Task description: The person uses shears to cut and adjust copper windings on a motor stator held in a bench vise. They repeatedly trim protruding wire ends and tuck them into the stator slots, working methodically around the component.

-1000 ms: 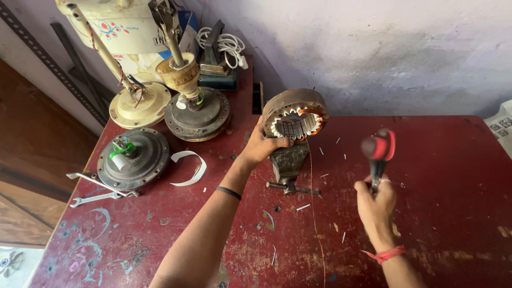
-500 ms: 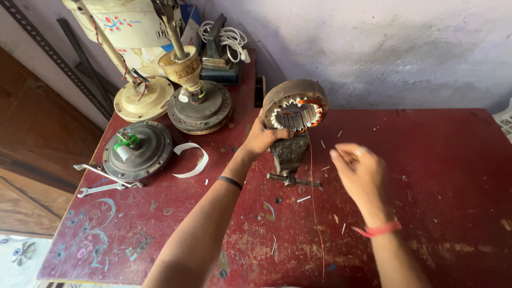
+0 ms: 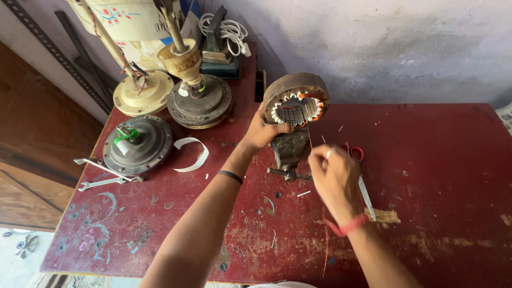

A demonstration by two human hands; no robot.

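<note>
On the red workbench [image 3: 426,160], a motor stator [image 3: 296,101] stands on edge, clamped in a small bench vise [image 3: 289,152] near the rear wall. The stator's slotted core faces the camera, with copper windings visible along its right inner edge.

Left hand [image 3: 261,133]: clenched on the lower left rim of the stator, thumb lying across the face just below the slots. A dark band sits on the wrist.

Right hand [image 3: 336,178]: raised just right of the vise, below the stator and not touching it. Fingers are curled with the tips drawn together; a thin copper wire [image 3: 325,245] runs down from the hand toward the near table edge. Whether the fingers pinch this wire cannot be told. A red thread is tied round the wrist.

Red-handled scissors [image 3: 360,176] lie on the bench just beyond the right hand, partly hidden by it.

Left side of the bench: a grey fan motor housing [image 3: 137,145] with green wiring, two spanners [image 3: 104,176] touching it, and a curved white strip [image 3: 192,154] beside it. Behind these stand a dark fan motor [image 3: 200,101] and a cream fan base [image 3: 143,92]. A coiled white cable [image 3: 226,29] rests at the back.
</note>
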